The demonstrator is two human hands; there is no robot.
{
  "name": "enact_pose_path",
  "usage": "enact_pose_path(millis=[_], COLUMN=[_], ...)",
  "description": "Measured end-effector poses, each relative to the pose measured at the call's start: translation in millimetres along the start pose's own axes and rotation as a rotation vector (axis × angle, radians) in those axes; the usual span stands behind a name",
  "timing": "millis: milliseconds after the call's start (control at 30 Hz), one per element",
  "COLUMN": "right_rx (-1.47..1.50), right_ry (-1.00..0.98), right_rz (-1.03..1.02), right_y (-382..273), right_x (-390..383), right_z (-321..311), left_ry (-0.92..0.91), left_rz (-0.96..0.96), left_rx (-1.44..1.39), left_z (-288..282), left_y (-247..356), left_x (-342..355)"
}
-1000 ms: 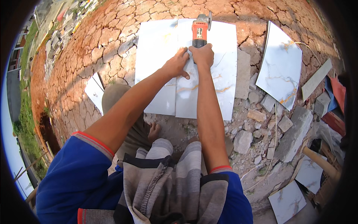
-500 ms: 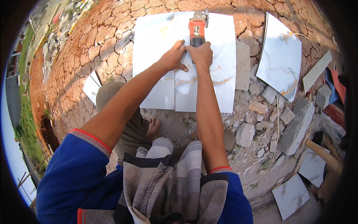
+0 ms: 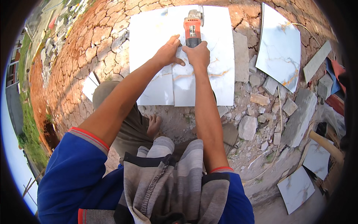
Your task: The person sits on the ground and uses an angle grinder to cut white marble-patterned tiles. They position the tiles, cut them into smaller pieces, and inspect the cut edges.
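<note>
With right hand wrapped around the angle grinder near the far edge of the right marble-patterned tile, and left hand spread loosely beside the seam, best grip firmly and leave the left well clear of the cutting disc.

Both arms reach forward, left hand spread (thumb apart from fingers), right hand curled round.

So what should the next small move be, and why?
Perhaps bring the left hand onto the grinder: only the right hand grips it, at the rear, with the left spread nearby and the disc near the far edge of the marbled slab.
</note>
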State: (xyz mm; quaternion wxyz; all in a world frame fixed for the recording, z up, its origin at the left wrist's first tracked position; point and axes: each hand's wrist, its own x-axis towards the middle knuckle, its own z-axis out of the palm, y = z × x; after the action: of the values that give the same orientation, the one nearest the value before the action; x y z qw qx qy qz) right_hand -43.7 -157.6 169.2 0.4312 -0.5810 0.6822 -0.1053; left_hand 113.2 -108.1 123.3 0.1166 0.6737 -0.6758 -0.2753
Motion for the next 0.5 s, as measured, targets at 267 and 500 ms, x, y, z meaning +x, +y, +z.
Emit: enact_pose_path(millis=[267, 500], right_rx=[0.025, 0.01], right_ry=[0.0, -0.002], right_rz=[-0.005, 0.005], right_y=[1.7, 7.1], right_x=[0.3, -6.4], right_z=[0.6, 0.7], left_ry=[0.046, 0.036], left_rz=[0.054, 0.05], left_rx=[0.025, 0.006], left_z=[3.0, 4.3], left_y=[-4.3, -7.3], left_x=[-0.7, 0.5])
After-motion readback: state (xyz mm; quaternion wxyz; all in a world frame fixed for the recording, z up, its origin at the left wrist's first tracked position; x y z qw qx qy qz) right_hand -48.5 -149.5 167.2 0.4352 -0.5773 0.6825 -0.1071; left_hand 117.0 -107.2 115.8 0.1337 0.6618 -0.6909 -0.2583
